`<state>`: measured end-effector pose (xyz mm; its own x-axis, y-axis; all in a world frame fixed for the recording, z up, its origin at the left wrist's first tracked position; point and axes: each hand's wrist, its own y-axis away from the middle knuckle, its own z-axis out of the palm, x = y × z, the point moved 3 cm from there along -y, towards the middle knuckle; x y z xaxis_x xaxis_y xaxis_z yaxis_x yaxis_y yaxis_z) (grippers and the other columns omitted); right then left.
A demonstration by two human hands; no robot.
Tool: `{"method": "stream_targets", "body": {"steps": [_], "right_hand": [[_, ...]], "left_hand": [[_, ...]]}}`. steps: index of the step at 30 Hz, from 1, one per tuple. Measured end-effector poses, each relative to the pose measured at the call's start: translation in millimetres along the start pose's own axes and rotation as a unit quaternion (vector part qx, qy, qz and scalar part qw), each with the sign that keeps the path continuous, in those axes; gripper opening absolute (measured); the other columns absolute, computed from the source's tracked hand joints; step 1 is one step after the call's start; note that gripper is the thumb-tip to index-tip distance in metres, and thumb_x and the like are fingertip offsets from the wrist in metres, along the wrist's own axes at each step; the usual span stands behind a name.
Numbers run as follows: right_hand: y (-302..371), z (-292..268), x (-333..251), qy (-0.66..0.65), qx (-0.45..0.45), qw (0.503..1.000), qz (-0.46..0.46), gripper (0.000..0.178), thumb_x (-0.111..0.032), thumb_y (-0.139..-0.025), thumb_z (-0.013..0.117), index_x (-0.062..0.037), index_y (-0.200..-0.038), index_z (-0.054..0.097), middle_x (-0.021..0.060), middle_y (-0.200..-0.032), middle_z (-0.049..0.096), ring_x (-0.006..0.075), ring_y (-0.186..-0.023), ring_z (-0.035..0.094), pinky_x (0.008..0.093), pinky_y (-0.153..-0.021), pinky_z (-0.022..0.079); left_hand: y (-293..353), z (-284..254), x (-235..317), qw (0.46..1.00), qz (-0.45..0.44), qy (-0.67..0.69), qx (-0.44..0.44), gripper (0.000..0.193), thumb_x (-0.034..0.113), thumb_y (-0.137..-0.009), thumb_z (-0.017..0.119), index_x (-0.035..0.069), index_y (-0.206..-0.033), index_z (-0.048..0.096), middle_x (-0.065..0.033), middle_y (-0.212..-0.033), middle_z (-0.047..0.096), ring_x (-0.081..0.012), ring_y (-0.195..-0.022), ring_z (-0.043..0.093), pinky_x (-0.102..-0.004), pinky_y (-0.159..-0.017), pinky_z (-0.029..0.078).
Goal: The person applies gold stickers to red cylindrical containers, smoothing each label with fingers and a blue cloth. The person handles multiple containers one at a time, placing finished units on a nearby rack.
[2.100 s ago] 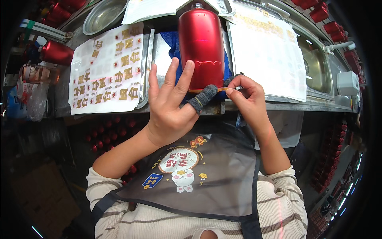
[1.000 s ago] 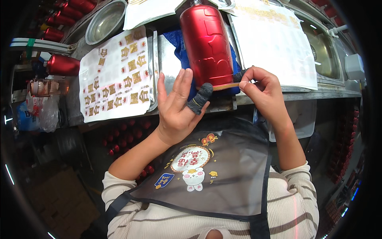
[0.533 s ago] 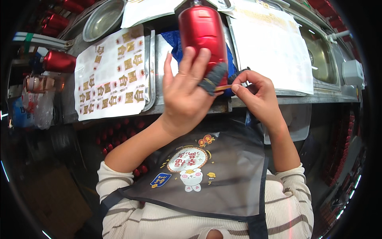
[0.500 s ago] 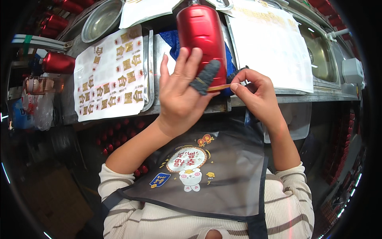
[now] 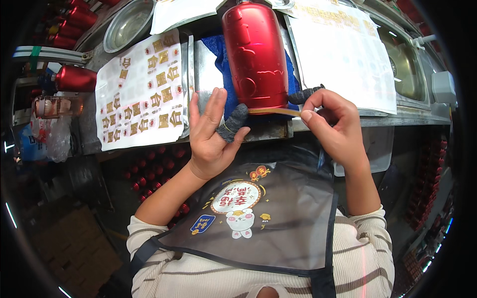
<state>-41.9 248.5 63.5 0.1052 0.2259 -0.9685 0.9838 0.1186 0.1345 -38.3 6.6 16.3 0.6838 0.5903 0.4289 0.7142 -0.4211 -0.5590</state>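
Observation:
A glossy red bottle lies on a blue cloth, its base toward me and its neck pointing away. Along the base edge runs a thin gold strip, whose right end sticks out past the bottle. My right hand pinches that loose end between thumb and finger; its index finger wears a dark grey finger sleeve. My left hand is open just left of the base, fingers spread, touching nothing that I can see. A similar grey sleeve covers its index finger.
A white sheet of gold decals lies on a metal tray to the left. At right is a larger white sheet, beside a metal basin. A metal bowl and another red bottle stand farther left. Many red bottles fill the floor below.
My left hand has come off the bottle and drawn back down and left. My right hand has shifted slightly right and down, with more strip showing between it and the bottle.

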Motion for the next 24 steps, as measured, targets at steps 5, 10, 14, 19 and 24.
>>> {"method": "stream_targets", "body": {"steps": [5, 10, 14, 19, 24], "right_hand": [[4, 2, -7, 0.007, 0.004, 1.0, -0.025, 0.006, -0.005, -0.088, 0.062, -0.0014, -0.084, 0.059, -0.0063, -0.074, 0.052, -0.0013, -0.063, 0.041, 0.017, -0.055, 0.029], [-5, -1, 10, -0.019, 0.011, 1.0, -0.013, 0.006, -0.004, -0.089, 0.06, -0.0013, -0.084, 0.059, -0.0057, -0.078, 0.052, -0.001, -0.067, 0.041, 0.0168, -0.058, 0.031], [-6, -1, 13, -0.021, 0.012, 0.999, -0.022, 0.005, -0.004, -0.089, 0.06, -0.0015, -0.084, 0.059, -0.0058, -0.078, 0.053, -0.0009, -0.067, 0.041, 0.017, -0.058, 0.031], [-8, 0, 16, -0.029, 0.008, 1.0, -0.005, 0.005, -0.003, -0.089, 0.06, -0.0016, -0.084, 0.059, -0.0061, -0.078, 0.053, -0.0011, -0.067, 0.041, 0.0167, -0.058, 0.031], [-13, 3, 23, -0.026, 0.01, 1.0, -0.002, 0.006, -0.004, -0.088, 0.064, 0.0009, -0.086, 0.061, -0.0055, -0.073, 0.055, -0.0022, -0.061, 0.044, 0.0163, -0.053, 0.032]], "left_hand": [[6, 2, -3, 1.0, -0.005, 0.002, -0.011, 0.033, 0.009, -0.076, 0.081, -0.001, -0.105, 0.071, -0.0256, -0.144, 0.049, -0.0417, -0.132, 0.05, -0.0636, -0.111, 0.023], [1, 2, -1, 1.0, 0.008, 0.0, -0.011, 0.034, 0.008, -0.074, 0.08, 0.003, -0.107, 0.072, -0.025, -0.146, 0.048, -0.0417, -0.131, 0.05, -0.064, -0.111, 0.022], [-10, 1, 5, 0.999, 0.029, -0.02, -0.023, 0.035, 0.01, -0.073, 0.081, 0.007, -0.106, 0.074, -0.0239, -0.145, 0.049, -0.042, -0.13, 0.051, -0.0652, -0.11, 0.022], [-28, -5, 17, 0.996, 0.065, -0.042, -0.039, 0.042, 0.004, -0.069, 0.08, 0.009, -0.11, 0.071, -0.0242, -0.147, 0.046, -0.0454, -0.132, 0.049, -0.0666, -0.109, 0.021], [-53, 1, 34, 0.991, 0.102, -0.077, -0.05, 0.038, 0.003, -0.07, 0.078, 0.012, -0.106, 0.073, -0.0219, -0.146, 0.049, -0.0487, -0.132, 0.048, -0.0697, -0.108, 0.02]]}}
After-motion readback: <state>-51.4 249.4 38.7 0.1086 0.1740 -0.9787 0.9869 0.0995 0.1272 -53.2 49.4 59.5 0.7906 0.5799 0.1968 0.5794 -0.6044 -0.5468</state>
